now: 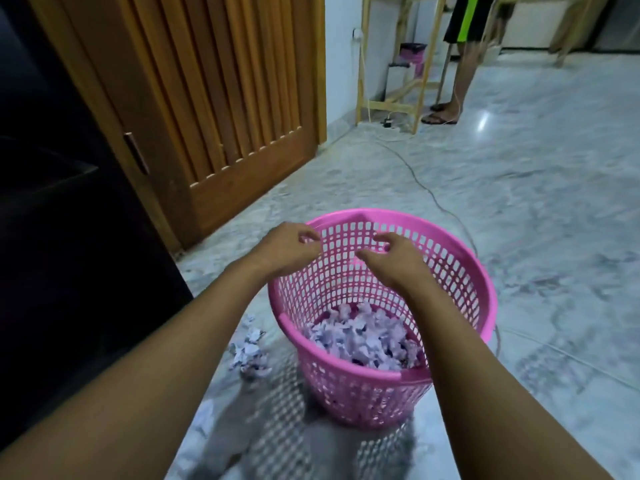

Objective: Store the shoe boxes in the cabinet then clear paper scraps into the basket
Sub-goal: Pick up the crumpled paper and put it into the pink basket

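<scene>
The left hand [291,251] and right hand [394,261] hang side by side but apart, a gap of lattice showing between them. Their fingers are loosely curled and nothing shows in either. The left hand sits at the far-left rim of the pink basket [485,289]; the right is over its mouth, the forearm crossing the near rim.

Inside, the paper scraps [360,336] cover the basket's bottom, well below the rim. A few loose scraps [251,351] lie on the floor just beside the basket's left wall, and one more piece [204,414] lies nearer, under the left forearm.

The dark cabinet [69,202] stands close on the left, its edge near those scraps, with a slatted wooden door [225,98] behind. A cable [433,195] runs past the basket's far side. To the right the marble floor [536,220] lies wide, out to a standing person [460,64] beside a wooden frame [420,98].
</scene>
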